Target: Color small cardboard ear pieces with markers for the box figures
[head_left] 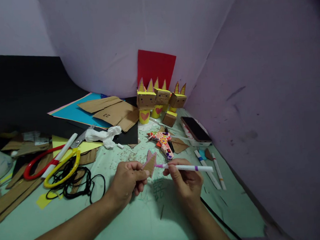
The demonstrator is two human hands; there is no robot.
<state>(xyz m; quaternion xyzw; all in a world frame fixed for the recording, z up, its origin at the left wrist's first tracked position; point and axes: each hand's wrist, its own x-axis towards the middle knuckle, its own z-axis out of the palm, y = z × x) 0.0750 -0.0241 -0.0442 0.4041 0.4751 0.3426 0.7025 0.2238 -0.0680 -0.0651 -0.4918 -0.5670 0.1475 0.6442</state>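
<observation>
Head: left fingers (140, 175) pinch cardboard (151, 165), right fingers (175, 174) marker (191, 167).

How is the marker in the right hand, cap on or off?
Off: the marker shows its bare purple tip beside the cardboard piece.

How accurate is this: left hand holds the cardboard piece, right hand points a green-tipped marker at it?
One slip: the head view shows the marker in the right hand is purple-tipped, not green. The left hand does hold the cardboard piece it points at.

left grip (128, 181): bare | right grip (186, 182): bare | 2 forearms (82, 226): bare
</observation>
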